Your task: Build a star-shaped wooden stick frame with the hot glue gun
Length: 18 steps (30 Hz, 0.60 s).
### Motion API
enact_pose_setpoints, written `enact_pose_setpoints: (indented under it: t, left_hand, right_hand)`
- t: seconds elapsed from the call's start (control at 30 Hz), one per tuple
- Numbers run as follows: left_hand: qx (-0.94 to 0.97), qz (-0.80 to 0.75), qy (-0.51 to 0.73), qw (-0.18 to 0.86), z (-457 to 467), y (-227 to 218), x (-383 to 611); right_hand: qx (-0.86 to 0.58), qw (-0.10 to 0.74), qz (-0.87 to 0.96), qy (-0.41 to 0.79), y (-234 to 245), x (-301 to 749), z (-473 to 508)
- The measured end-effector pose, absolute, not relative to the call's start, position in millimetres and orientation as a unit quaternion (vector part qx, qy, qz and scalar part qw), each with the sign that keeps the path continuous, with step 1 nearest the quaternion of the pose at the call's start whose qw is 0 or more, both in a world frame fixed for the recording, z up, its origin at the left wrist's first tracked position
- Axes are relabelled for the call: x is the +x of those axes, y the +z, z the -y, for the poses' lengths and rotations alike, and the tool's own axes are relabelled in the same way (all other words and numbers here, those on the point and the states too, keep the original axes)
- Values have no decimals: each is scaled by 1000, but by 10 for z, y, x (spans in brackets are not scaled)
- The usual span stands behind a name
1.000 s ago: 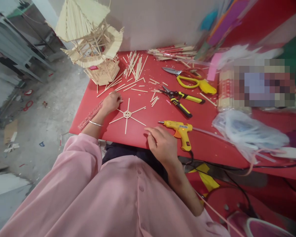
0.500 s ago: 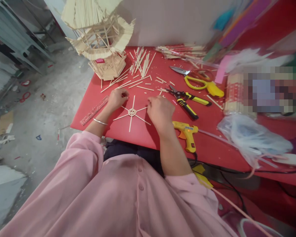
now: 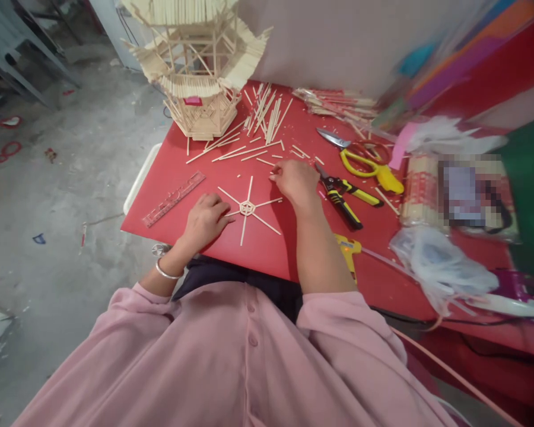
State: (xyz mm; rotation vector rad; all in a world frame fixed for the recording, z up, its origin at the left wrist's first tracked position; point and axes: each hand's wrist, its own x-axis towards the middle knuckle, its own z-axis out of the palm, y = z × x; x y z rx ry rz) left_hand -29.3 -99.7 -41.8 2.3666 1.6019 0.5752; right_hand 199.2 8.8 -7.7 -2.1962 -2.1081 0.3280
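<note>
A six-armed star of thin wooden sticks [image 3: 248, 208] with a small hexagonal centre lies flat on the red table. My left hand [image 3: 207, 220] rests at its left side, thumb and forefinger closed around the end of the left arm. Beyond the star's upper right, my right hand [image 3: 297, 181] is low over the table with its fingertips pinched together; what they hold, if anything, is too small to make out. A short stick piece [image 3: 280, 201] lies at the right arm's tip. Another small stick bit [image 3: 238, 175] is near the upper arms.
A tiered stick pagoda [image 3: 202, 89] stands at the back left, with loose sticks [image 3: 267, 115] beside it. A clear ruler [image 3: 173, 200] lies left. To the right are scissors [image 3: 360, 157], cutters [image 3: 345, 196], a yellow glue gun [image 3: 349, 252], stick bundles [image 3: 420, 190] and a plastic bag [image 3: 440, 261].
My left hand has come down toward me, from the star's upper left to its left arm. My right hand has moved up and away from the right arm. The camera view has shifted slightly.
</note>
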Motion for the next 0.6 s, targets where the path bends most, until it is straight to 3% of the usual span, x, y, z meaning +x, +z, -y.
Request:
enact_pose_setpoints:
  t: [0.23, 0.37, 0.47, 0.53, 0.6]
  left_hand:
    - [849, -496, 158, 92, 719, -468, -404]
    - [846, -493, 182, 89, 513, -356, -484]
    - [784, -534, 295, 116, 534, -211, -465]
    - [699, -567, 390, 193, 674, -123, -400]
    - [625, -534, 403, 403, 885, -76, -297]
  right_hand:
    - [-720, 6, 682, 127, 8, 1893, -11]
    - [-687, 108, 700, 161, 111, 1941, 380]
    - [-658, 196, 694, 218, 130, 1919, 739]
    - [-619, 280, 689, 251, 112, 1857, 963]
    - [-577, 342, 690, 273, 81, 1775, 1156]
